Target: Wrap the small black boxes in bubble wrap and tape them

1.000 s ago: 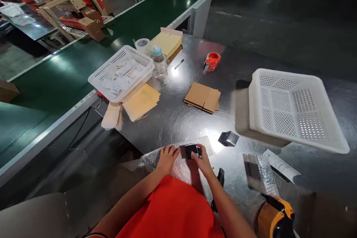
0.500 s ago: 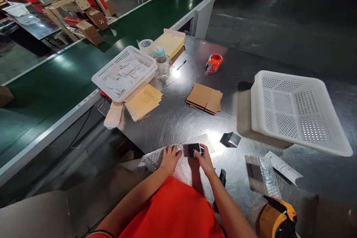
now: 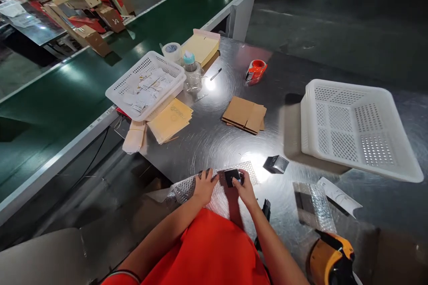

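Note:
My left hand [image 3: 204, 187] lies with fingers spread on a sheet of bubble wrap [image 3: 187, 189] at the table's near edge. Right of it, my right hand [image 3: 245, 188] holds a small black box [image 3: 230, 177] over the wrap, thumb on top and fingers at its right side. A second small dark box [image 3: 276, 164] sits on the metal table, up and to the right of my right hand. Beyond the hands lies a stack of flat brown cardboard [image 3: 244, 114].
White basket with paper slips [image 3: 117, 93] at left, beside yellow envelopes [image 3: 170, 120]. Large white basket [image 3: 394, 142] at right. Red tape dispenser [image 3: 257, 70] at the back, orange-black tool [image 3: 331, 258] at lower right. Green conveyor [image 3: 150, 31] beyond; people in red at upper left.
The view has shifted slightly. My right hand still holds the black box, which is turned a little, and my left hand stays on the bubble wrap.

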Demonstrator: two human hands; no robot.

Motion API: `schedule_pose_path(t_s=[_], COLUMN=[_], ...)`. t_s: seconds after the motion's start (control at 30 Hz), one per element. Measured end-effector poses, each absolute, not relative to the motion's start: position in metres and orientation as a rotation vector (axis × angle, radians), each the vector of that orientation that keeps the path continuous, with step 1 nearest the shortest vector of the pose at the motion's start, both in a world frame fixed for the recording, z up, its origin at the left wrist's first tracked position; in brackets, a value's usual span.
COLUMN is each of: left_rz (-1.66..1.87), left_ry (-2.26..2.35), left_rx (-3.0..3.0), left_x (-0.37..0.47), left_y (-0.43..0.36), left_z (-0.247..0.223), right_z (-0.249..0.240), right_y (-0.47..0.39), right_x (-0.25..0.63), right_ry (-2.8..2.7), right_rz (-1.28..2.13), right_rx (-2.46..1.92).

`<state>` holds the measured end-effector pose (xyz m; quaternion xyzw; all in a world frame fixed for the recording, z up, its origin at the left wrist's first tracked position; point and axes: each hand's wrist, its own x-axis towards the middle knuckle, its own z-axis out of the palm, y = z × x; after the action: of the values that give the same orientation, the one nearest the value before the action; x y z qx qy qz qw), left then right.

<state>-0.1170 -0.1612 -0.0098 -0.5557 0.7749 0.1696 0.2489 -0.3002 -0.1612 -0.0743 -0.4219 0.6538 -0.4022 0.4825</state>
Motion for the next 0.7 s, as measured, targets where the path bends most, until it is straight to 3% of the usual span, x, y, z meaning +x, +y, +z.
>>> schedule_pose_path(t_s=[0.7], left_rz=[0.434], left_ry=[2.13], left_rx=[-1.494], left_x=[-0.116], left_y=[-0.161], left_z=[-0.009], right_z=[-0.083], right_y=[-0.154], right_x=[-0.269], right_ry=[1.873], right_rz=[-0.804], right_rx=[-1.154])
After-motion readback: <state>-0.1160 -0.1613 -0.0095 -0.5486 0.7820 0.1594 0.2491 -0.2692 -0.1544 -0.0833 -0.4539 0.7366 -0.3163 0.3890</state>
